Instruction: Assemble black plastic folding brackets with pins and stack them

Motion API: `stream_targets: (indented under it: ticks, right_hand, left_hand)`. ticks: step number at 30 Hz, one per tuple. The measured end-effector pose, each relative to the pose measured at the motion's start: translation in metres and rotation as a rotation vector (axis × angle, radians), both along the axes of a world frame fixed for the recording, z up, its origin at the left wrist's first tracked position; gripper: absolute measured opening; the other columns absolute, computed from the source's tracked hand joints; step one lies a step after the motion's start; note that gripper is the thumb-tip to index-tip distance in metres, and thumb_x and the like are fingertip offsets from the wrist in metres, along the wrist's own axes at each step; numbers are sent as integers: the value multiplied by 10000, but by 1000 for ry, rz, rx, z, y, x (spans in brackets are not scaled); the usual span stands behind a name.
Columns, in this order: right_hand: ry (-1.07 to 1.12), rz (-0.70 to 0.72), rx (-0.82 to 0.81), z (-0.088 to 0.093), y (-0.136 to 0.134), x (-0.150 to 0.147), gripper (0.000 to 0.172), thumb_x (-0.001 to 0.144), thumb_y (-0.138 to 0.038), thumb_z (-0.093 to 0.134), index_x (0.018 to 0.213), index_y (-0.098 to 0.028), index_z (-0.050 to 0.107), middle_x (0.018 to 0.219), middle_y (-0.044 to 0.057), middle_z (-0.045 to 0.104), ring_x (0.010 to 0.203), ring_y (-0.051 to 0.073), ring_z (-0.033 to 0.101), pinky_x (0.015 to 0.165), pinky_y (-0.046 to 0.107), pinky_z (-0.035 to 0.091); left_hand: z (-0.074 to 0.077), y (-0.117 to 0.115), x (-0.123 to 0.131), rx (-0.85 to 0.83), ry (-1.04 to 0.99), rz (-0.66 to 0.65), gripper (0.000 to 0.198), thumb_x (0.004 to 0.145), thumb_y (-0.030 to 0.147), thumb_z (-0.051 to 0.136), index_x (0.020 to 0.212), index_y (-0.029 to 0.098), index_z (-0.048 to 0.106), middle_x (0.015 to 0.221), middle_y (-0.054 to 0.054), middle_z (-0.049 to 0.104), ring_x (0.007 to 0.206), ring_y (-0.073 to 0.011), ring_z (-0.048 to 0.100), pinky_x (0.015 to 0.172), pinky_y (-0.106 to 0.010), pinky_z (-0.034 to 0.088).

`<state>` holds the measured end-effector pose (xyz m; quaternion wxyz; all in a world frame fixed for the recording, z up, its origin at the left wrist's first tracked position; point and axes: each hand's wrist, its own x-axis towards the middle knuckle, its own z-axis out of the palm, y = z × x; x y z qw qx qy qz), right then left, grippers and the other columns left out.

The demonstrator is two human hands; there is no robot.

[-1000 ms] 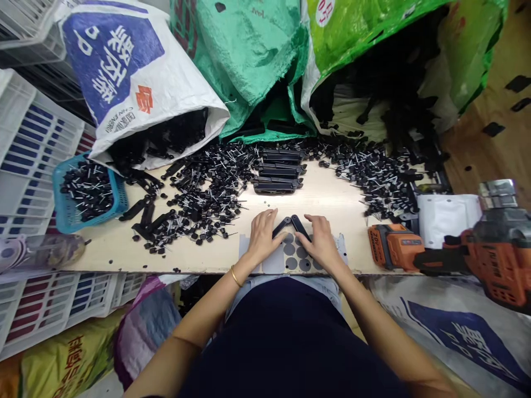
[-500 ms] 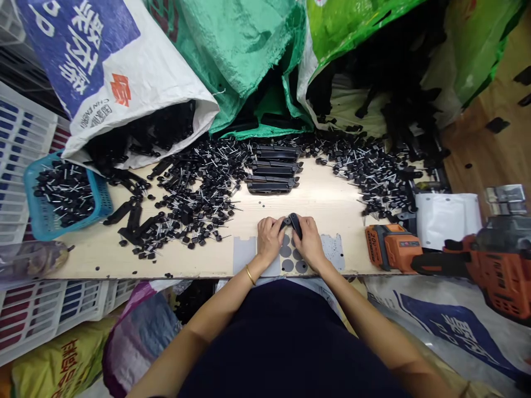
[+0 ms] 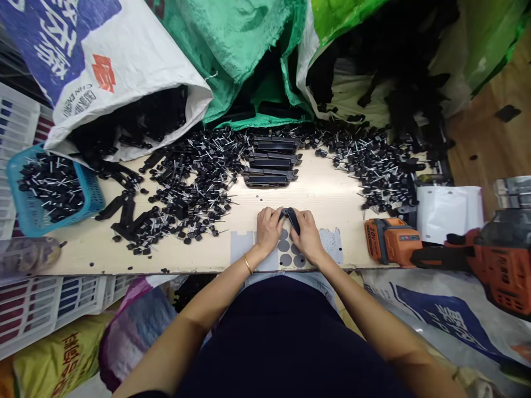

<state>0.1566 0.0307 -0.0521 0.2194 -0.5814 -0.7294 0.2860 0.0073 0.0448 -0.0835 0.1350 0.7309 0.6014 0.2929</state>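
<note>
Both hands meet at the near edge of a pale wooden board (image 3: 332,193). My left hand (image 3: 269,228) and my right hand (image 3: 306,235) are closed on a small black hinged plastic part (image 3: 290,216) whose two arms are folded close together. Under the hands lies a grey sheet with dark round dots (image 3: 286,255). A gold bangle (image 3: 248,263) circles my left wrist. Just beyond the hands lies a stack of finished black parts (image 3: 270,162).
Loose black pins with metal stems (image 3: 194,188) cover the board's left and right (image 3: 381,171). A blue basket (image 3: 50,190) of pins stands far left. An orange power drill (image 3: 460,254) lies at right. Open sacks (image 3: 124,72) of black parts stand behind.
My hands have drawn together and the part's two arms, spread wide a second ago, are folded nearly shut. The view has shifted slightly.
</note>
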Motion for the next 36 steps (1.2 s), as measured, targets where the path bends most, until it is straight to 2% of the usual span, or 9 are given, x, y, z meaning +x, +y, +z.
stream_targets:
  ticks: [3, 5, 8, 13, 18, 26, 29, 34, 36]
  right_hand:
    - [-10, 29, -9, 0, 1, 1, 535, 783, -122, 448, 1317, -144, 418, 981, 99, 447, 953, 248, 488, 871, 401, 477]
    - [-13, 44, -19, -1, 1, 1, 544, 780, -114, 447, 1322, -146, 413, 976, 99, 449, 940, 248, 489, 851, 402, 483]
    - [1, 50, -17, -3, 2, 3, 556, 780, -106, 446, 1332, -164, 400, 965, 93, 454, 919, 244, 491, 836, 405, 488]
    - [4, 47, -23, -4, 2, 4, 571, 780, -94, 437, 1346, -155, 392, 967, 100, 461, 927, 245, 488, 840, 407, 483]
    - [6, 28, -71, -4, 1, 2, 573, 781, -108, 440, 1346, -194, 396, 975, 102, 483, 912, 250, 485, 798, 405, 485]
    - [0, -24, -30, -5, 1, -3, 485, 829, -133, 422, 1310, -191, 430, 956, 101, 484, 900, 253, 489, 799, 420, 485]
    - [-11, -27, -43, -6, 1, -2, 467, 819, -129, 429, 1284, -155, 457, 955, 111, 489, 896, 254, 493, 809, 421, 485]
    - [-23, 41, -50, -5, 4, 2, 500, 772, -105, 459, 1270, -142, 466, 1003, 123, 508, 936, 263, 493, 832, 427, 484]
    - [-34, 58, -42, -5, 4, 2, 506, 760, -94, 458, 1261, -166, 470, 1020, 121, 513, 955, 268, 492, 833, 434, 484]
  left_hand:
    - [0, 6, -6, -15, -40, -201, 236, 922, 275, 480, 1101, 178, 600, 801, -30, 484, 786, -179, 480, 725, -308, 435]
    - [1, 7, -6, -26, -66, -254, 230, 922, 260, 479, 1107, 182, 591, 797, -24, 477, 783, -175, 475, 720, -303, 442]
    - [2, 5, 1, -16, -82, -66, 251, 926, 210, 443, 1136, 152, 566, 810, -38, 475, 791, -186, 465, 712, -315, 447]
    - [6, 3, 8, -19, -86, -201, 249, 926, 216, 443, 1127, 152, 576, 801, -34, 473, 782, -180, 470, 708, -304, 451]
    - [8, -12, 22, -93, -152, 83, 303, 945, 234, 408, 1179, 134, 573, 788, -40, 472, 768, -181, 462, 699, -317, 430]
    - [10, -29, 40, -92, -172, 171, 358, 958, 228, 363, 1260, 116, 520, 815, -53, 463, 786, -186, 457, 710, -318, 431]
    - [8, -28, 36, -77, -143, 157, 361, 959, 236, 367, 1265, 103, 506, 824, -55, 459, 789, -187, 456, 722, -321, 437]
    - [7, -22, 16, -75, -123, -75, 359, 954, 239, 387, 1279, 117, 480, 855, -58, 469, 818, -187, 466, 726, -309, 448]
    - [7, -22, 15, -82, -115, -69, 361, 954, 231, 380, 1291, 133, 465, 862, -58, 470, 820, -188, 468, 723, -313, 449]
